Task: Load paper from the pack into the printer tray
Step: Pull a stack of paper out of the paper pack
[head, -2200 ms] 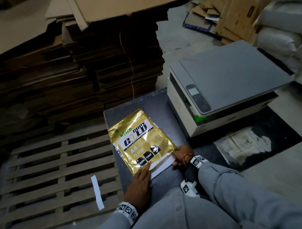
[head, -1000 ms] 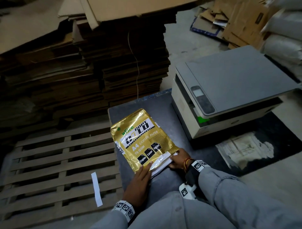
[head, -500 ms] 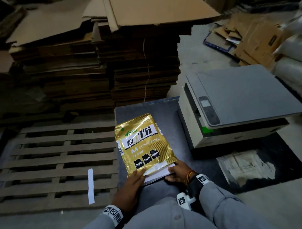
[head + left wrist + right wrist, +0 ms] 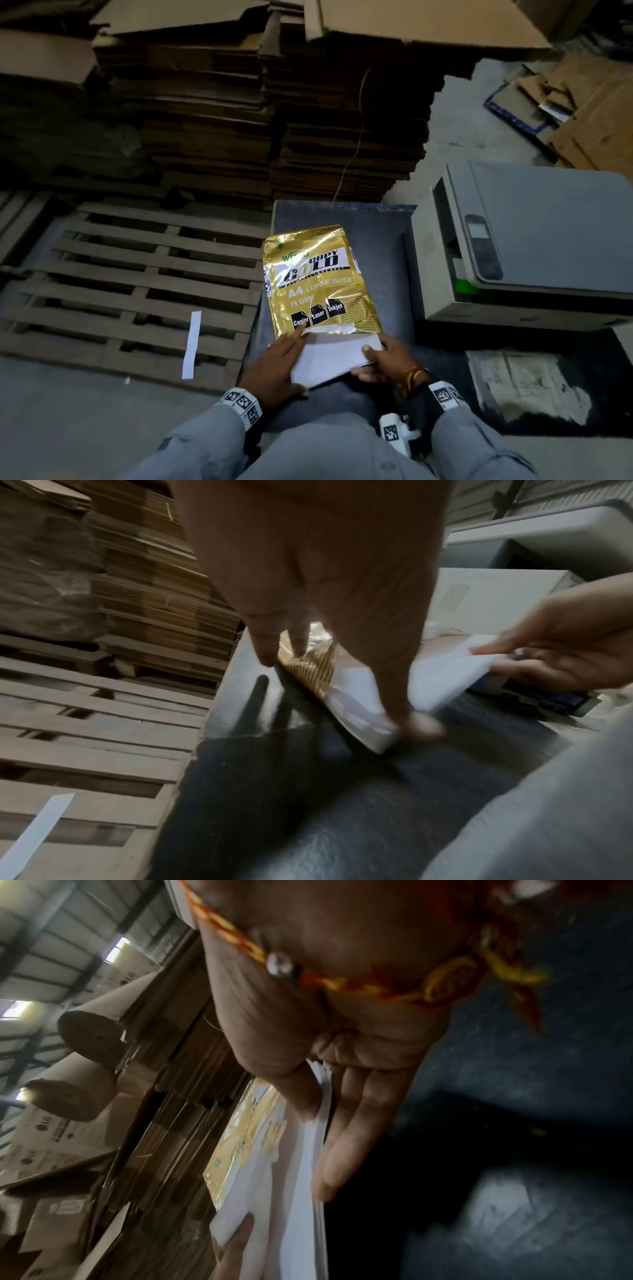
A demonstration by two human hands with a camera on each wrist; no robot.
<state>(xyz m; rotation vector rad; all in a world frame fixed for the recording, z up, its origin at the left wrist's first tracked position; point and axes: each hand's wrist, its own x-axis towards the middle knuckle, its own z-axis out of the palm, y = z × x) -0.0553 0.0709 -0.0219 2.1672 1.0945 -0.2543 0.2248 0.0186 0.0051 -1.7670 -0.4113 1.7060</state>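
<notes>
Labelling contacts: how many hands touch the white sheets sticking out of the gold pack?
2. The left hand presses on the left edge of the sheets, a fingertip on the gold pack; the right hand pinches their right edge.

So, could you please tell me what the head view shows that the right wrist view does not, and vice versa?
Only the head view shows the printer, the wooden pallet, the loose paper strip and the printed front of the gold paper pack. Only the right wrist view shows the cardboard rolls, the LG cartons and the stacked edges of the white sheets. Both show the gold paper pack, the white sheets pinched by the right hand, and the stacked flat cardboard.
</notes>
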